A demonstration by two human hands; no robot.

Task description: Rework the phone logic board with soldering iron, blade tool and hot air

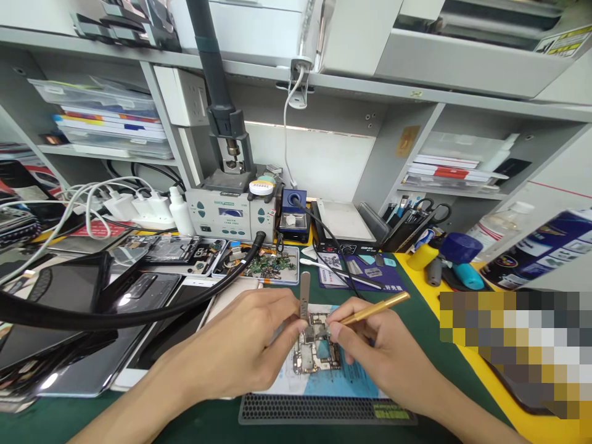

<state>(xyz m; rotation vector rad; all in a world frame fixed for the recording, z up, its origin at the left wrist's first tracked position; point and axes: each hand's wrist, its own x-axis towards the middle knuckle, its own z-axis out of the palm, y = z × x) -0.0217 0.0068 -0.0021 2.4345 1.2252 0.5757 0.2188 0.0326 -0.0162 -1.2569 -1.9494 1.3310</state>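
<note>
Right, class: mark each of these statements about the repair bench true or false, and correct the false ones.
1. The right hand holds a slim gold-coloured tool. True.
2. The left hand holds a red screwdriver. False: it holds flat silver metal tweezers.
3. Both tools meet over a small green-grey phone circuit board. True.
4. The board lies on a bare wooden tabletop. False: it lies on a light blue sheet over a dark green mat.
5. A grey soldering station with a display stands behind the hands. True.
</note>
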